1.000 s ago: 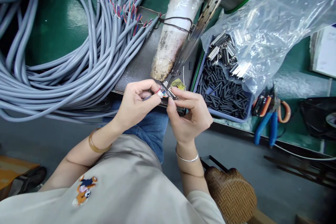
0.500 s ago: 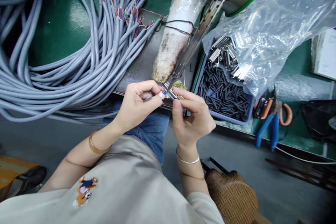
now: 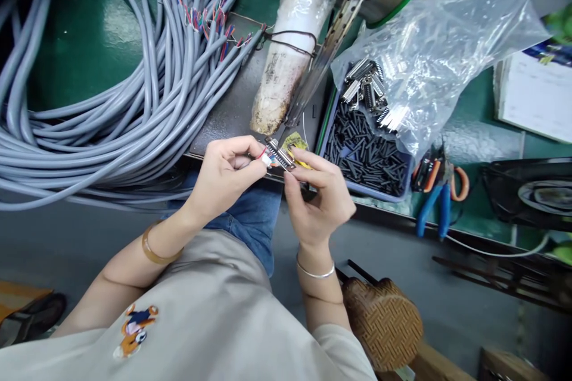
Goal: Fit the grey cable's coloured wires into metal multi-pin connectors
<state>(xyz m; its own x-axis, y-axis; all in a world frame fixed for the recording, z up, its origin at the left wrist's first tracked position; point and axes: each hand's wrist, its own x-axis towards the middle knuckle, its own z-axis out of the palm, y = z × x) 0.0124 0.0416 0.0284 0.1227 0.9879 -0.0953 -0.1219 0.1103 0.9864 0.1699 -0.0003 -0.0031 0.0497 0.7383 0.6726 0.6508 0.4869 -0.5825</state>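
My left hand is closed, thumb and forefinger pinching a cable end with a white piece and thin coloured wires. Most of that cable is hidden by the hand. Between the two hands is a metal multi-pin connector, tilted, with a row of small contacts facing up. My right hand pinches its right end between thumb and fingertips. Just above the connector is the tip of a soldering iron, mounted slanting down; whether they touch I cannot tell. A yellow sponge lies behind the connector.
Grey cables with stripped coloured ends fill the left. A film-wrapped white tube stands beside the iron. At right are a bin of short black tubes, a plastic bag with connectors, and blue-handled pliers. A stool is below.
The view has shifted, so the bench appears farther left and more shows at the right. Both hands keep their grips; slightly more of the connector shows beneath the iron's tip.
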